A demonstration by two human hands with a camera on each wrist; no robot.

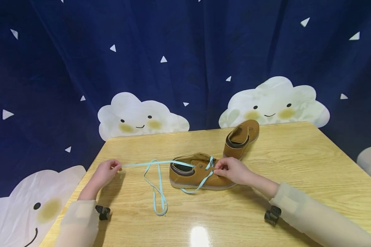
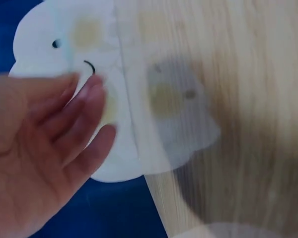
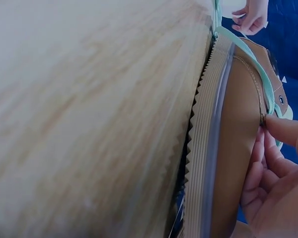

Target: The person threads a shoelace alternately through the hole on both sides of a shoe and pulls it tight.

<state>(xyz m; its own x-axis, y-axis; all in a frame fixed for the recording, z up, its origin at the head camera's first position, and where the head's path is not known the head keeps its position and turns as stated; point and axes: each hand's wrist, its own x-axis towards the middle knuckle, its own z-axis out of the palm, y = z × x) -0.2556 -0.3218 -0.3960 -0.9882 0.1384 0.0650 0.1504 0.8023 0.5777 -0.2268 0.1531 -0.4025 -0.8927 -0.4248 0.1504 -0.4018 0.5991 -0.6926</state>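
Note:
A brown shoe [image 1: 185, 180] with a pale sole lies on its sole at the middle of the table, toe to the right. Through its eyelets runs a light blue shoelace [image 1: 157, 162]. My left hand [image 1: 106, 171], left of the shoe, pinches the lace between thumb and fingertips and holds it stretched nearly straight from the shoe. In the left wrist view the lace between those fingers is blurred. With thumb and fingers, my right hand [image 1: 234, 170] pinches the shoe at the base of its lacing, as the right wrist view shows at the thumb [image 3: 283, 126].
A second brown shoe [image 1: 232, 152], with no lace seen, stands behind and to the right. A loose loop of lace [image 1: 164, 202] lies on the wooden table [image 1: 136, 226] left of the first shoe. Behind hangs a dark blue curtain [image 1: 148, 41] with clouds.

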